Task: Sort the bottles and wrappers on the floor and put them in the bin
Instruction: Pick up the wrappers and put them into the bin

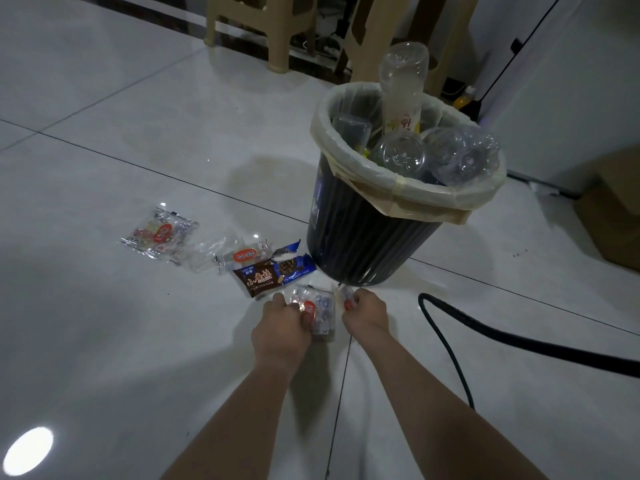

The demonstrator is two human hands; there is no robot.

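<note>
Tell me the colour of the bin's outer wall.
The bin wall is black with vertical ribs, best seen in the head view.

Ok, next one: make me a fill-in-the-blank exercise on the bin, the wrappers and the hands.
1. The black bin is filled with clear plastic ____.
2. The brown chocolate wrapper lies on the ____.
3. The left hand grips a clear ____ with an orange label.
4. The small wrapper by the bin's base is pinched in the ____ hand.
Missing words: bottles; floor; wrapper; right.
</note>
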